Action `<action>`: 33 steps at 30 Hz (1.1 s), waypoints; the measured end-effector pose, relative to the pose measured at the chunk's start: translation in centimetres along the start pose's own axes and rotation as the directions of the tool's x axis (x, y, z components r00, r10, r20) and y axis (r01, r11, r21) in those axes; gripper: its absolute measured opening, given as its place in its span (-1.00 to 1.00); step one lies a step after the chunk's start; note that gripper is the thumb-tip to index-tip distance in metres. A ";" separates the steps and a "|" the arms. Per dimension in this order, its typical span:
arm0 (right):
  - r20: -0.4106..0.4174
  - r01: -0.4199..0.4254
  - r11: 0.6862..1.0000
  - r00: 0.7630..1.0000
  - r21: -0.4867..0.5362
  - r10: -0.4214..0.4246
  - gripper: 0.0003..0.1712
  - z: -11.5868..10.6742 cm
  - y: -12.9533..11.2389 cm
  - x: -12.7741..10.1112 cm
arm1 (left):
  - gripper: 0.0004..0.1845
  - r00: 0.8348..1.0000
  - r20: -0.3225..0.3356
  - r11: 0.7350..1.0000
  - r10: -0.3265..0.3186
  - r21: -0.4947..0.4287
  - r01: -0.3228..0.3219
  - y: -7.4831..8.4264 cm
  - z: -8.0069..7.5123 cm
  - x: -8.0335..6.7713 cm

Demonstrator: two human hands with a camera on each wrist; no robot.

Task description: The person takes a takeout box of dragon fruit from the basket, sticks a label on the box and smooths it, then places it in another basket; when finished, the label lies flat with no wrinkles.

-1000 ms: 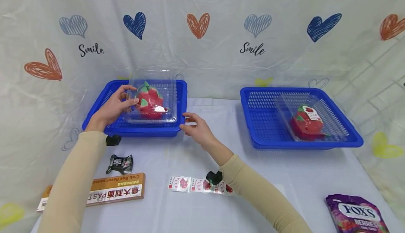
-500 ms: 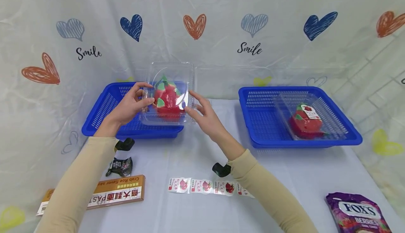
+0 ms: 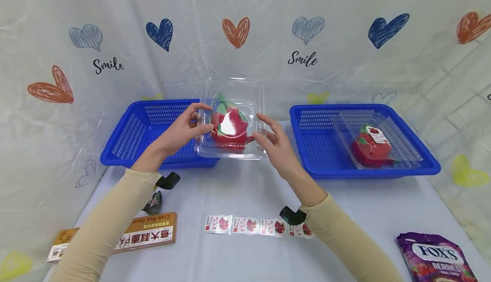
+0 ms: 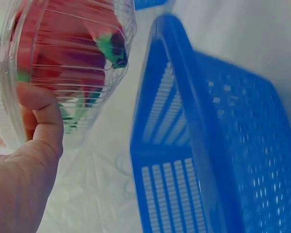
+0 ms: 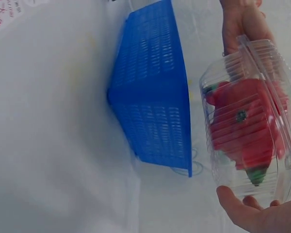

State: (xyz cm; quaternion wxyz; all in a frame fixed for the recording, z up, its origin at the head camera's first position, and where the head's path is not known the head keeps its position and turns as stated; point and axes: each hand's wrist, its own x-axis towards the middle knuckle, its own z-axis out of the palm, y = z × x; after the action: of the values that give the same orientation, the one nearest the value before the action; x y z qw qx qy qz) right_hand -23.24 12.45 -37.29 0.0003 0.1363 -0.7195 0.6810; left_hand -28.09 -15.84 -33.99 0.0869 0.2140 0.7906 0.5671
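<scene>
Both hands hold up a clear plastic clamshell box (image 3: 238, 90) with a red and green dragon fruit (image 3: 230, 126) inside. My left hand (image 3: 183, 128) grips its left edge, thumb at the front. On the opposite edge, my right hand (image 3: 279, 148) pinches it between thumb and fingers. In the left wrist view the left thumb presses the rim of the box (image 4: 87, 73). The right wrist view shows the box (image 5: 252, 121) raised beside the left blue basket (image 5: 150, 87), a hand at each end. No label shows on the lid of this box.
The left blue basket (image 3: 115, 145) stands behind the left hand. In the right blue basket (image 3: 310, 171) lies another boxed dragon fruit (image 3: 370, 150) with a label. A strip of stickers (image 3: 245, 225), a pasta box (image 3: 149, 235), a small dark packet (image 3: 154, 204) and a purple candy bag (image 3: 435, 256) lie in front.
The clamshell box has come up out of the left basket and moved right. The right hand has left the basket's rim and taken hold of the box's right edge.
</scene>
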 end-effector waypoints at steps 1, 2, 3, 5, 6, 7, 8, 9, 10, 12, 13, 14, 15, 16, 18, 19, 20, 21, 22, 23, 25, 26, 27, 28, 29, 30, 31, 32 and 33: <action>-0.005 -0.012 1.000 1.000 0.001 0.012 -0.40 -0.3 0.0 -0.4 | -0.45 1.000 0.010 1.000 -0.005 0.001 0.005 0.0 0.4 0.0; -0.010 -0.020 1.000 1.000 0.001 0.020 -0.40 -0.6 0.0 -0.7 | -0.44 1.000 0.019 1.000 -0.011 0.001 0.011 0.1 0.7 0.0; -0.017 -0.027 1.000 0.999 -0.004 0.027 -0.39 -0.8 0.1 -0.9 | -0.44 1.000 0.029 1.000 -0.011 0.000 0.011 0.2 1.1 0.0; -0.034 -0.042 0.999 0.999 -0.005 0.042 -0.39 -1.4 0.3 -1.4 | -0.42 0.999 0.047 1.000 -0.016 -0.001 0.016 -0.1 1.7 0.1; -0.045 -0.046 0.999 0.998 -0.007 0.045 -0.39 -1.7 0.3 -1.6 | -0.41 0.998 0.052 1.000 -0.021 -0.001 0.021 -0.1 2.0 0.1; -0.057 -0.049 0.999 0.997 -0.012 0.048 -0.39 -1.9 0.4 -1.7 | -0.40 0.998 0.057 1.000 -0.026 0.000 0.026 -0.1 2.3 0.2; -0.067 -0.049 0.999 0.997 -0.013 0.048 -0.39 -2.2 0.5 -1.8 | -0.40 0.998 0.063 1.000 -0.028 -0.002 0.028 -0.1 2.7 0.2; -0.075 -0.054 0.998 0.996 -0.016 0.053 -0.39 -2.5 0.6 -1.9 | -0.39 0.997 0.070 1.000 -0.030 -0.005 0.031 -0.2 2.9 0.2; -0.081 -0.060 0.998 0.995 -0.015 0.058 -0.38 -2.8 0.8 -2.0 | -0.39 0.997 0.074 0.999 -0.034 -0.013 0.036 -0.3 3.2 0.2; -0.088 -0.070 0.997 0.994 -0.024 0.068 -0.36 -3.2 0.9 -2.3 | -0.39 0.996 0.078 0.999 -0.044 -0.023 0.046 -0.4 3.7 0.2; -0.090 -0.074 0.997 0.993 -0.032 0.071 -0.35 -3.4 1.0 -2.4 | -0.39 0.996 0.080 0.998 -0.047 -0.032 0.050 -0.5 4.0 0.2; -0.092 -0.082 0.996 0.993 -0.037 0.078 -0.34 -3.6 1.1 -2.6 | -0.39 0.996 0.082 0.998 -0.046 -0.036 0.049 -0.6 4.3 0.2; -0.093 -0.088 0.995 0.992 -0.045 0.084 -0.34 -3.7 1.3 -2.7 | -0.39 0.995 0.083 0.998 -0.050 -0.039 0.053 -0.7 4.5 0.2; -0.096 -0.096 0.994 0.991 -0.056 0.091 -0.33 -3.9 1.4 -2.9 | -0.40 0.995 0.081 0.998 -0.054 -0.039 0.057 -0.8 4.8 0.1; -0.100 -0.108 0.992 0.990 -0.073 0.100 -0.33 -4.1 1.7 -3.2 | -0.40 0.995 0.078 0.998 -0.060 -0.026 0.062 -1.0 5.3 0.0; -0.102 -0.113 0.991 0.989 -0.078 0.105 -0.32 -4.3 1.8 -3.4 | -0.39 0.995 0.079 0.998 -0.059 -0.020 0.061 -1.1 5.5 0.0; -0.104 -0.121 0.989 0.988 -0.084 0.112 -0.32 -4.4 2.0 -3.6 | -0.39 0.995 0.078 0.998 -0.065 -0.006 0.065 -1.1 5.7 -0.1; -0.104 -0.125 0.988 0.988 -0.087 0.116 -0.32 -4.5 2.1 -3.8 | -0.38 0.994 0.077 0.997 -0.073 0.005 0.072 -1.2 5.9 -0.2; -0.106 -0.132 0.987 0.987 -0.092 0.122 -0.32 -4.6 2.2 -4.1 | -0.38 0.994 0.080 0.997 -0.081 0.015 0.080 -1.3 6.1 -0.3; -0.104 -0.134 0.987 0.987 -0.092 0.125 -0.32 -4.7 2.4 -4.3 | -0.37 0.993 0.082 0.996 -0.089 0.022 0.087 -1.4 6.4 -0.5; -0.105 -0.151 0.983 0.985 -0.103 0.140 -0.32 -4.8 2.7 -4.9 | -0.37 0.990 0.085 0.994 -0.110 0.035 0.108 -1.6 6.8 -0.7; -0.106 -0.161 0.981 0.983 -0.110 0.149 -0.31 -4.8 2.8 -5.1 | -0.37 0.988 0.087 0.992 -0.125 0.040 0.122 -1.7 7.0 -0.9; -0.104 -0.169 0.980 0.982 -0.109 0.158 -0.31 -4.8 3.0 -5.4 | -0.36 0.987 0.090 0.990 -0.135 0.044 0.132 -1.8 7.2 -1.0; -0.103 -0.176 0.978 0.981 -0.110 0.165 -0.30 -4.9 3.1 -5.7 | -0.35 0.985 0.092 0.988 -0.147 0.053 0.142 -1.8 7.4 -1.1; -0.101 -0.180 0.978 0.980 -0.109 0.169 -0.30 -4.9 3.3 -5.9 | -0.35 0.984 0.095 0.987 -0.153 0.060 0.148 -1.9 7.6 -1.3; -0.098 -0.187 0.977 0.979 -0.108 0.176 -0.29 -4.9 3.5 -6.1 | -0.34 0.982 0.096 0.985 -0.161 0.071 0.155 -2.0 7.8 -1.4; -0.095 -0.192 0.975 0.979 -0.110 0.182 -0.29 -4.9 3.7 -6.4 | -0.33 0.981 0.098 0.984 -0.166 0.081 0.159 -2.0 7.9 -1.5; -0.091 -0.194 0.975 0.979 -0.109 0.184 -0.29 -4.9 3.8 -6.6 | -0.32 0.981 0.099 0.983 -0.168 0.087 0.160 -2.1 8.1 -1.6; -0.088 -0.192 0.975 0.979 -0.109 0.183 -0.28 -5.0 4.0 -6.7 | -0.31 0.981 0.100 0.983 -0.168 0.094 0.159 -2.1 8.2 -1.7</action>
State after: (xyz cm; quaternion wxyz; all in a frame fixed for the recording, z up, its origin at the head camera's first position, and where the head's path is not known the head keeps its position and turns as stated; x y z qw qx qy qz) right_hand -18.45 18.76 -42.06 -0.0283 0.0409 -0.7672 0.6395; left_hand -23.93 -10.06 -38.94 0.1665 0.1821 0.8231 0.5114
